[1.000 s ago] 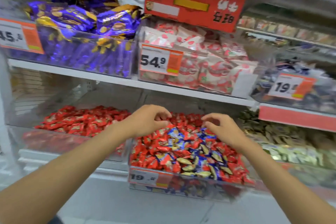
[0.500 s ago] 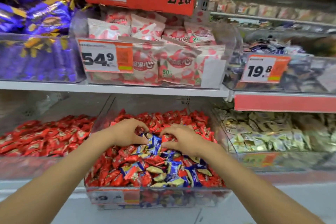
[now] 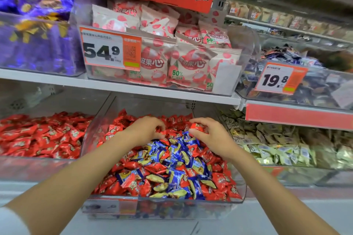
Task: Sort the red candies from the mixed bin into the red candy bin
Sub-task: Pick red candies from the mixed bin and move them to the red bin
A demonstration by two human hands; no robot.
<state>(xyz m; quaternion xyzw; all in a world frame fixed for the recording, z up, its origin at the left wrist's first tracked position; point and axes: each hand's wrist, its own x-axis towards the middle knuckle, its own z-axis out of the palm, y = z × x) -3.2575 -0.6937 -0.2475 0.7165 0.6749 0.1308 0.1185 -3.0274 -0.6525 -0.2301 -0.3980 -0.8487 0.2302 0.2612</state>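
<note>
Head view: your hands sit in the clear plastic mixed bin [image 3: 172, 208], open-topped under the upper shelf [image 3: 152, 89], with the red candy bin [image 3: 38, 168] just left of its wall. The wrappers are crinkly foil. Your right hand [image 3: 212, 135] pinches a red candy [image 3: 196, 127] in its fingers. Your left hand [image 3: 145, 129] curls its fingers onto the pile; whether they grip anything is unclear.

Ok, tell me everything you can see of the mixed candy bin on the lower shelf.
The mixed bin is a clear plastic tub, open-topped, on the lower shelf beside the red candy bin. It holds red candies, with blue-and-gold ones clustered mid-pile. A blurred price label sits on its front wall. The right hand pinches one red candy above the pile; the left hand curls its fingers into it.
</note>
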